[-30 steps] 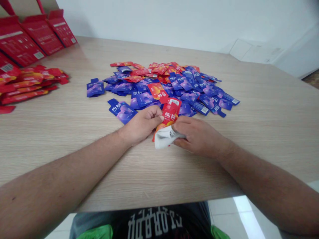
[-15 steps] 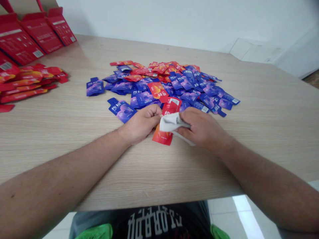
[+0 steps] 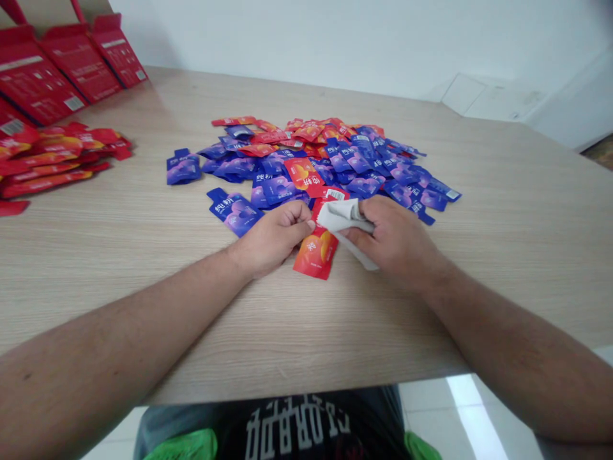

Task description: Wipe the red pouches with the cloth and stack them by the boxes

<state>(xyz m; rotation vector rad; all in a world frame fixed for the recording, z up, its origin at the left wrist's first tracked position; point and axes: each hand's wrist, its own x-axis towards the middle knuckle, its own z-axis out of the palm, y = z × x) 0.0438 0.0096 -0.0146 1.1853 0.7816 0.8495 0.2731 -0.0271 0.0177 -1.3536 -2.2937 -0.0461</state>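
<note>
A red and orange pouch (image 3: 316, 252) lies on the table in front of me, its barcode end pointing away. My left hand (image 3: 280, 236) pinches its left edge, thumb on top. A folded white cloth (image 3: 342, 217) is gripped in my right hand (image 3: 395, 239), and its front part lies over the upper right of the pouch. Just left of the pouch, beyond my left hand, rests a blue pouch (image 3: 235, 213). Behind both hands spreads a heap of blue pouches (image 3: 278, 188) with red pouches (image 3: 309, 131) towards the back.
Red cartons (image 3: 79, 64) stand open at the back left of the wooden table (image 3: 297, 345). Stacked red pouches (image 3: 57, 156) lie in front of them. A lone blue pouch (image 3: 182, 167) sits left of the heap. The white wall (image 3: 335, 51) rises behind.
My right hand and the cloth have moved slightly right and away from me, uncovering more of the pouch's orange lower part. My left hand has stayed in place.
</note>
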